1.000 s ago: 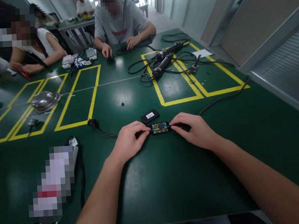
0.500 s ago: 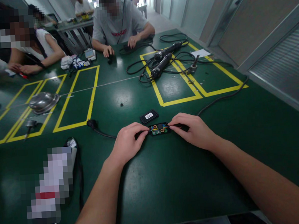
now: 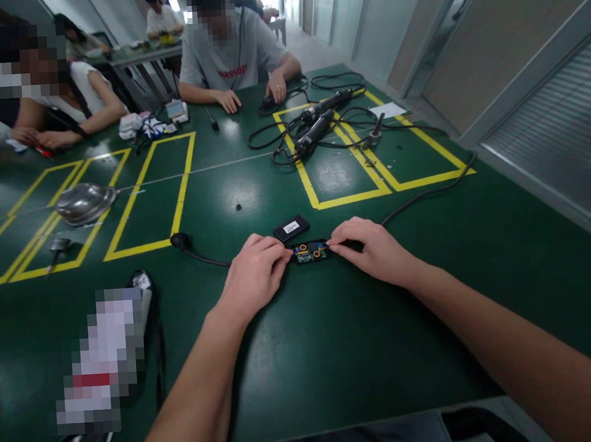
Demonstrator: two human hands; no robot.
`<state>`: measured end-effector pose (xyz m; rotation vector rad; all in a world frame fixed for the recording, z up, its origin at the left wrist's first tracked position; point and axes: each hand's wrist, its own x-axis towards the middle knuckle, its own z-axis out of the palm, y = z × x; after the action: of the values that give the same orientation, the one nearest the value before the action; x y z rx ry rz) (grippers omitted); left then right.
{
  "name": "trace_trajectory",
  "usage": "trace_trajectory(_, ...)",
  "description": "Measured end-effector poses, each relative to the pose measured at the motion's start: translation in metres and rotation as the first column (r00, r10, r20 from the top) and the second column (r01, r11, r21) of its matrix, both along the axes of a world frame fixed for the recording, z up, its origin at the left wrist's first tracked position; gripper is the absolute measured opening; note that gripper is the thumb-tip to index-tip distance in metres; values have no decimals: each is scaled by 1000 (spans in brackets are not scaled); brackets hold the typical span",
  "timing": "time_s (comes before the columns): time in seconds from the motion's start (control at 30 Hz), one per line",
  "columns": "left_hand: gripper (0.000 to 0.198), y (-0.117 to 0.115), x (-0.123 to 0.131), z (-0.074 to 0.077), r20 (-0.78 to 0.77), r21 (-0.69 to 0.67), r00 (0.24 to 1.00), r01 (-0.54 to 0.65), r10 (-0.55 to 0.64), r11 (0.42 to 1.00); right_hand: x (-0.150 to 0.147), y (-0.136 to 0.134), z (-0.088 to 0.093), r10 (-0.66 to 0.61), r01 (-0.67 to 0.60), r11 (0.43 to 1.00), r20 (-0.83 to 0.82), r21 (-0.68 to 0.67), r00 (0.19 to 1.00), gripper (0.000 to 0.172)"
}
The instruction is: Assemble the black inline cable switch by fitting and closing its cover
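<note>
A small open black case with a circuit board lies on the green table, with copper coils and coloured wires showing inside. At its left end, the thumb and fingers of my left hand are pinched. My right hand pinches the opposite end with thumb and index finger. Whether the fingertips grip the case wall or the wires there is too small to tell. Just behind the case rests its black lid, bearing a white label. A black cord with a plug runs under my left hand; another black cable leads off from the right.
Electric screwdrivers with looped cables lie at the back right, within yellow tape lines. A metal bowl-shaped part is at the left. A pixelated long object lies near my left forearm. A co-worker sits across the table.
My hands stay pinched at both ends of the case. The view has shifted slightly. Across the table, the co-worker's hands have moved right, and one rests on a dark object.
</note>
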<state>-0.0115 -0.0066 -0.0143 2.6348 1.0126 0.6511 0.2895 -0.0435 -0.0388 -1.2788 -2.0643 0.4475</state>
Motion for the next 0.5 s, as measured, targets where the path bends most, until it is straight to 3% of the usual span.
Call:
trace_trajectory(0.13, 19, -1, 8, -7, 113, 105, 991, -81, 69, 991, -8, -3, 0, -20, 19, 998, 10, 64, 1000, 14)
trace_trajectory(0.2, 27, 1, 13, -10, 125, 106, 986, -126, 112, 986, -11, -4, 1, -47, 44, 997, 46, 71, 998, 18)
trace_trajectory(0.3, 38, 7, 18, -13, 64, 44, 973, -226, 223, 973, -14, -4, 4, -106, 104, 994, 55, 44, 993, 41)
trace_trajectory(0.4, 33, 16, 20, -18, 55, -55, 941, -330, 333, 942, -17, -3, 5, -112, 106, 993, 105, 60, 988, 55)
trace_trajectory(0.5, 26, 25, 18, -24, 124, -92, 915, -376, 385, 922, -19, 0, 5, -106, 91, 992, 200, 84, 974, 50)
